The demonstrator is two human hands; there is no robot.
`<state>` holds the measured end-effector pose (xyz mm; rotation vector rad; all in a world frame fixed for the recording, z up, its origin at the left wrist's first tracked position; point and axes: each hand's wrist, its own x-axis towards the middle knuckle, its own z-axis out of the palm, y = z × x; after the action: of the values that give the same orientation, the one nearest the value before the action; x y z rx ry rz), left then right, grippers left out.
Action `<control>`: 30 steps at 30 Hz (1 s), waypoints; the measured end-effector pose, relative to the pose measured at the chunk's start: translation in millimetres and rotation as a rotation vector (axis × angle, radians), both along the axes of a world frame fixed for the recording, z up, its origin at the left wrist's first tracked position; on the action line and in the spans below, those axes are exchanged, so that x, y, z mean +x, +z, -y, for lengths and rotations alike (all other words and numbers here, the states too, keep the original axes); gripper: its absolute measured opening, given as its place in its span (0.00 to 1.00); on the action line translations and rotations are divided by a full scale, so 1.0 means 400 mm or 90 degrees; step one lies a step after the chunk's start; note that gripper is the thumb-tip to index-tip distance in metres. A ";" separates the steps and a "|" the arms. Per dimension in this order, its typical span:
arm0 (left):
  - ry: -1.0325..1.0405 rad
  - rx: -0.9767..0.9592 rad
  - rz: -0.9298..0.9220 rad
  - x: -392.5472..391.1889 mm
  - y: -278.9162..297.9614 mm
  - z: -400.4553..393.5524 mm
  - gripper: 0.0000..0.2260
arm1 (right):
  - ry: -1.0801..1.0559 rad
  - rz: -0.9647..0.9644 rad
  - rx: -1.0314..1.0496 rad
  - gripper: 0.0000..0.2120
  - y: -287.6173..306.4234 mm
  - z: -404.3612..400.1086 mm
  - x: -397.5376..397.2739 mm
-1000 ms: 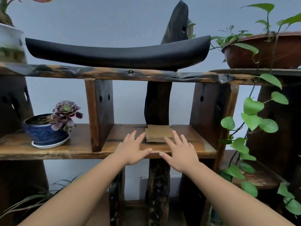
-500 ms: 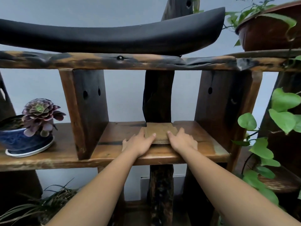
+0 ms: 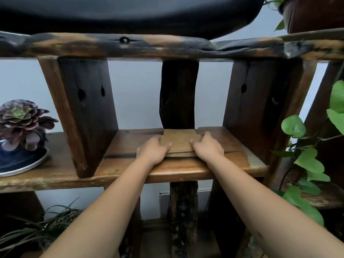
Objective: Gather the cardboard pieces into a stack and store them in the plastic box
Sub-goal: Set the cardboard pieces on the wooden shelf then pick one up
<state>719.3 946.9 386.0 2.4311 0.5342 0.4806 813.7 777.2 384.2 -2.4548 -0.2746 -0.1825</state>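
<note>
A low stack of brown cardboard pieces (image 3: 180, 140) lies on the middle wooden shelf (image 3: 186, 169), just in front of a dark upright post. My left hand (image 3: 153, 150) grips the stack's left side, thumb on top and fingers curled round the edge. My right hand (image 3: 208, 147) grips its right side the same way. The stack rests on the shelf between both hands. No plastic box is in view.
A purple succulent (image 3: 20, 118) in a blue pot stands on the shelf at the left. Thick wooden uprights (image 3: 83, 112) flank the compartment. A black curved object (image 3: 130, 13) lies on the upper shelf. Green vine leaves (image 3: 305, 161) hang at the right.
Both hands reached forward from the shelf's front edge to the cardboard stack and closed on its two sides. The camera moved closer to the shelf.
</note>
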 end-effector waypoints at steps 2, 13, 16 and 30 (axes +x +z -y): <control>-0.015 -0.045 0.023 -0.002 -0.002 0.001 0.31 | 0.017 -0.011 0.010 0.29 -0.001 0.003 -0.001; -0.079 -0.138 0.169 -0.023 -0.001 0.005 0.37 | 0.139 0.026 0.195 0.39 0.006 0.036 -0.031; -0.084 -0.122 0.197 -0.036 0.002 0.012 0.39 | 0.173 0.064 0.223 0.41 0.006 0.037 -0.049; -0.021 -0.011 0.255 -0.044 -0.001 0.046 0.27 | 0.186 0.172 0.174 0.35 -0.005 0.016 -0.078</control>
<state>701.8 928.5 385.8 2.2382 0.3226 0.9166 782.5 770.8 382.0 -2.0902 -0.6741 -0.3967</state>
